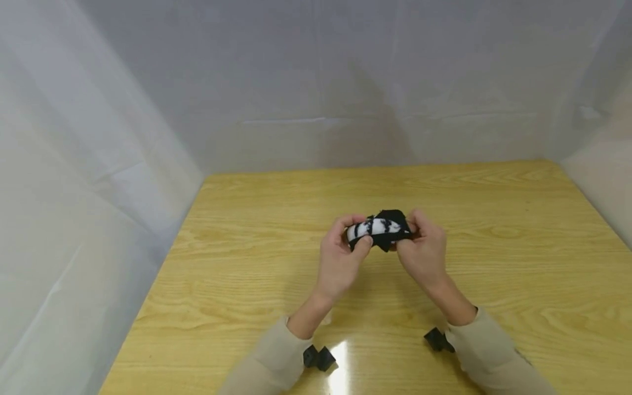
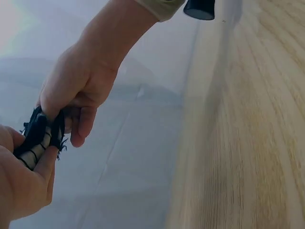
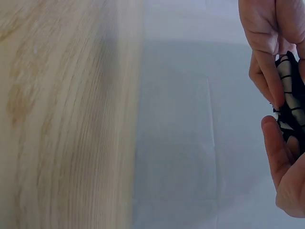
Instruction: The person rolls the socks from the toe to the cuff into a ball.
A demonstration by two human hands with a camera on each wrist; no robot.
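Plainly, both the left hand (image 1: 340, 258) and right hand (image 1: 422, 249) pinched the small black-and-white cloth bundle (image 1: 379, 229) above the wooden table (image 1: 518, 263), and a loosened fingertip hold could have let it unroll.

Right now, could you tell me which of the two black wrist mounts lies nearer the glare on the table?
The left mount, right beside the glare; the right mount sits farther off.

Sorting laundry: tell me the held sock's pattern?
Black-and-white stripes on the sock; head view.
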